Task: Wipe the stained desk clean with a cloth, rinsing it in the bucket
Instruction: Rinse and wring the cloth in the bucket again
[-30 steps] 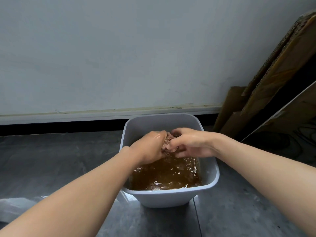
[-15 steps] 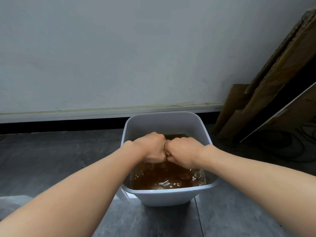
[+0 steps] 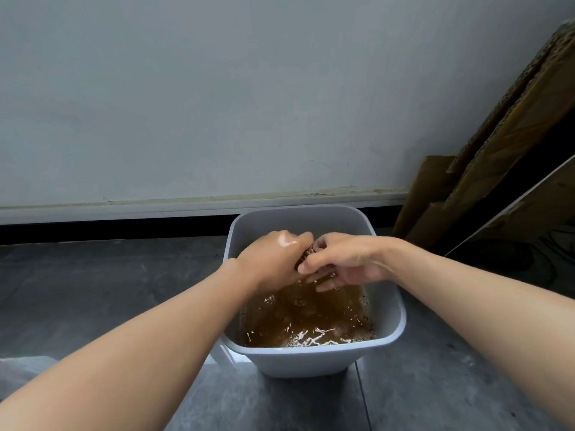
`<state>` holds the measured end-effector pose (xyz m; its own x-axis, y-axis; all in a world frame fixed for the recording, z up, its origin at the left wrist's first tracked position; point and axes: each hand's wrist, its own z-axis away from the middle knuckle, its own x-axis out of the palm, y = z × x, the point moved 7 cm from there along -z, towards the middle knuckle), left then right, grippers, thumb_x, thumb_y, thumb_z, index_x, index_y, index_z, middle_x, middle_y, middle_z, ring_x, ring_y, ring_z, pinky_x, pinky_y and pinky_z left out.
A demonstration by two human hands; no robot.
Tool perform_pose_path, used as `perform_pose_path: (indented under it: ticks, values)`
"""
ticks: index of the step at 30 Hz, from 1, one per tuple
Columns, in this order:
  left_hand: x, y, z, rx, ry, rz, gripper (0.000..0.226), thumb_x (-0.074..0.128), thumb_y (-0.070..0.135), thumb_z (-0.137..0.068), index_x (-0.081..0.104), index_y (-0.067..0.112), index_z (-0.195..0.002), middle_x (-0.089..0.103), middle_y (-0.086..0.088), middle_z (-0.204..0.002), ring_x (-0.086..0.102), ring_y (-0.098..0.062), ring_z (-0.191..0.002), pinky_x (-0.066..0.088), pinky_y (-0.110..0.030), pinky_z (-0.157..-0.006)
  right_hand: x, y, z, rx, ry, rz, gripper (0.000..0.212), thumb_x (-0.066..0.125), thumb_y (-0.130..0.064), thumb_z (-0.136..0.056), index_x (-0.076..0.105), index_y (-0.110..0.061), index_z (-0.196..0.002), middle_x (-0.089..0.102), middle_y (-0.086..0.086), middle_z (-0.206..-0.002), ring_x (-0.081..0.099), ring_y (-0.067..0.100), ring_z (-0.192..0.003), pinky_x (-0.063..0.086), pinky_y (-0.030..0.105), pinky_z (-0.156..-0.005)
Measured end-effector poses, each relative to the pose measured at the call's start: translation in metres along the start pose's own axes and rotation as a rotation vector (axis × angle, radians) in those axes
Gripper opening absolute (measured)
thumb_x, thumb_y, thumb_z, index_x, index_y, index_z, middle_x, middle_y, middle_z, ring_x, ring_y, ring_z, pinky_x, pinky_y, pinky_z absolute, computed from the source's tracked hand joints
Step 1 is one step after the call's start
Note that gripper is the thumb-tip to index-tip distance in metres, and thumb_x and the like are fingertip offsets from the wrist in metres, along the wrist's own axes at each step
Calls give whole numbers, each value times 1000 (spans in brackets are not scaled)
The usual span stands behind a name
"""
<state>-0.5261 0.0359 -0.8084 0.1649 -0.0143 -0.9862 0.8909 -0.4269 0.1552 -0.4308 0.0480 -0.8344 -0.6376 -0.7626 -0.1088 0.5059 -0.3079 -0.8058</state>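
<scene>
1. Two bare forearms enter from the bottom corners and converge toward the middle, left arm from the lower left and right arm from the lower right.
2. Beneath them lies a dark grey tiled floor (image 3: pixel 93 290), with a pale grout line running out from under the bucket toward the viewer.
3. A pale grey bucket (image 3: pixel 311 353) with a rounded square mouth stands on the floor, its near rim between the two forearms.
4. The bucket holds murky brown water (image 3: pixel 305 315); the surface is rippled, with bright glints and small bubbles near the front wall.
5. The left hand (image 3: pixel 273 259) is held above the water over the back half of the bucket, its back wet and shiny and its fingers curled around the cloth.
6. The right hand (image 3: pixel 342 259) meets it from the right, thumb pressed against the left hand; its fingers (image 3: pixel 323 286) curl downward and pinch the same bundle.
7. The cloth (image 3: pixel 310 252) shows only as a small dark brownish patch squeezed between the two hands, above the water and inside the bucket's outline; the rest is hidden by the hands.
8. Behind the bucket a black strip and a pale skirting board (image 3: pixel 186 206) run along the foot of a plain light grey wall (image 3: pixel 217 104).
9. At the far right, brown cardboard sheets (image 3: pixel 513 144) lean against the wall.
</scene>
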Motion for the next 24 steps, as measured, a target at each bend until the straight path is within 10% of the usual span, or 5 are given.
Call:
perform_pose_path:
  ticks: [5,10,14,24]
  values:
    - [-6,7,-4,31,-4,-149,27,64,27,-88,50,15,-108,66,-5,-98,62,-29,-87,36,-33,-64,8,2,-3,-1,-4,109,17,60,-4,-93,68,1,-107,74,12,-104,73,22,-91,56,28,-75]
    - [2,7,-6,-53,-123,-136,18,64,21,-86,60,13,-101,67,-7,-93,65,-29,-85,43,-32,-63,9,-4,-7,-86,165,703,11,57,-18,-93,58,-12,-84,69,5,-75,67,17,-66,53,30,-69]
    - [10,7,-8,-130,-226,-64,8,58,12,-83,55,14,-76,54,-1,-68,59,-27,-69,42,-31,-59,12,-12,0,-152,204,1143,20,57,-29,-96,57,-10,-103,65,10,-94,61,26,-79,45,32,-68]
    - [40,1,13,-503,-561,769,18,56,-8,-86,59,5,-74,63,-4,-58,48,-9,-43,37,-19,-39,36,-25,14,-377,425,1758,26,39,-13,-104,44,-6,-128,59,9,-119,64,28,-103,36,37,-66]
